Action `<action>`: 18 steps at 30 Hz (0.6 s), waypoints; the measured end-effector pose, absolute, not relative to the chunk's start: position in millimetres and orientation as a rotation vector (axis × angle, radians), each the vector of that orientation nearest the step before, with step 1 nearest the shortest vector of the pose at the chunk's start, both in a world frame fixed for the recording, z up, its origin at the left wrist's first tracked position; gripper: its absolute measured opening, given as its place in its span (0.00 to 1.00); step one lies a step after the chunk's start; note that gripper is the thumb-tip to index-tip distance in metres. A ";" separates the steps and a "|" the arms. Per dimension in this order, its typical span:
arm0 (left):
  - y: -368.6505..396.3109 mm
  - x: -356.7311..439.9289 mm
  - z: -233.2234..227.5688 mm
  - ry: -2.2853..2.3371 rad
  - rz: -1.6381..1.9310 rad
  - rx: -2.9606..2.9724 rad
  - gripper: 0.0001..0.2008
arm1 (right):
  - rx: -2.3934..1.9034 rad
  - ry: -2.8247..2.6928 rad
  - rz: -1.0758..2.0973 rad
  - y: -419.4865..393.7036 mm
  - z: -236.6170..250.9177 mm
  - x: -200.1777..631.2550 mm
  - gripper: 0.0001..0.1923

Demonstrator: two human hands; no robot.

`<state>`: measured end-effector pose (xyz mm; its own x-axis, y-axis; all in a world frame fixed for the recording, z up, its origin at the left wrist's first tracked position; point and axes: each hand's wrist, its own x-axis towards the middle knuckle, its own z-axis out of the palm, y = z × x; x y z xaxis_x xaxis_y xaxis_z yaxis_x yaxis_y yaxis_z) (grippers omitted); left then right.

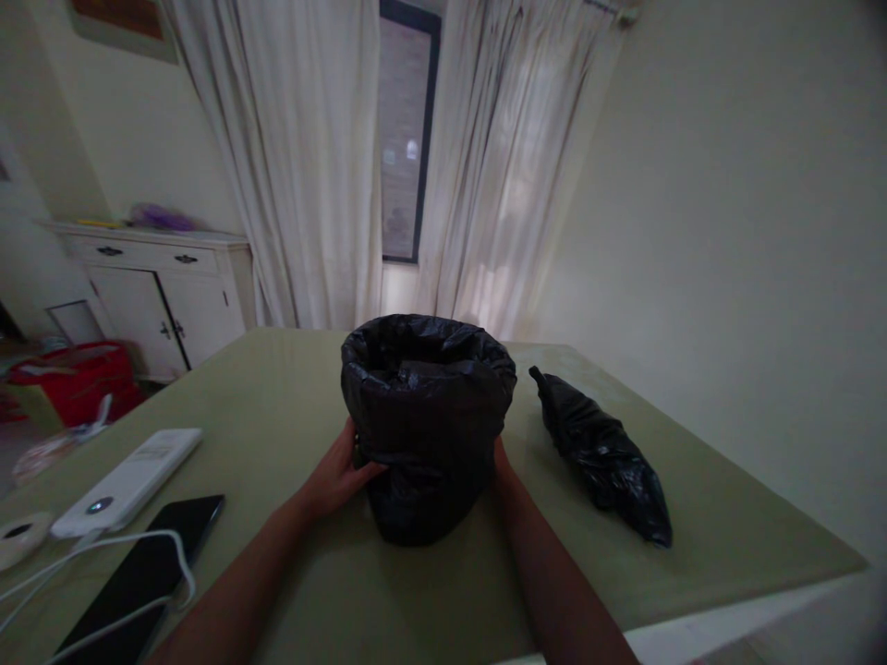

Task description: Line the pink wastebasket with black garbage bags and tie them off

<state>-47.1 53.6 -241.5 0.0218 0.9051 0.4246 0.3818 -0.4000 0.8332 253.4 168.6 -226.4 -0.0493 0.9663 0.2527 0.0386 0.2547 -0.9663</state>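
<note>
A bin lined with a black plastic bag (pixel 430 434) stands upright on the green table, its mouth open and the bag folded over the rim. My left hand (pixel 339 476) grips its left side, with the thumb lying across the front of the bag. On the right side, my right hand (pixel 503 457) presses against the bin, its fingers mostly hidden behind it. A bundled black plastic bag (pixel 601 448) lies to the right, apart from my right hand. What is under the liner cannot be seen.
The green table (pixel 277 369) carries a white power bank (pixel 131 480), a black phone (pixel 152 573) with a white cable (pixel 181 554), and a round white object (pixel 20 540) on the left. Behind stand a white cabinet (pixel 200 305) and curtains (pixel 311 166). A red bag (pixel 97 374) sits beyond the left edge.
</note>
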 end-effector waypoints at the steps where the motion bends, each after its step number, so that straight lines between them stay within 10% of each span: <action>1: 53.5 -47.2 -240.9 1.306 1.370 1.808 0.47 | -1.033 -1.384 1.028 167.9 -226.0 253.6 0.14; 18: 52.7 -46.3 -243.1 1.432 1.434 1.747 0.49 | -0.926 -1.218 1.104 163.5 -225.7 249.4 0.12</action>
<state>-46.3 52.7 -243.1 -0.0862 0.9025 0.4219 0.4208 -0.3509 0.8366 249.4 163.5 -225.7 0.0046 0.9715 0.2372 -0.1412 0.2355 -0.9616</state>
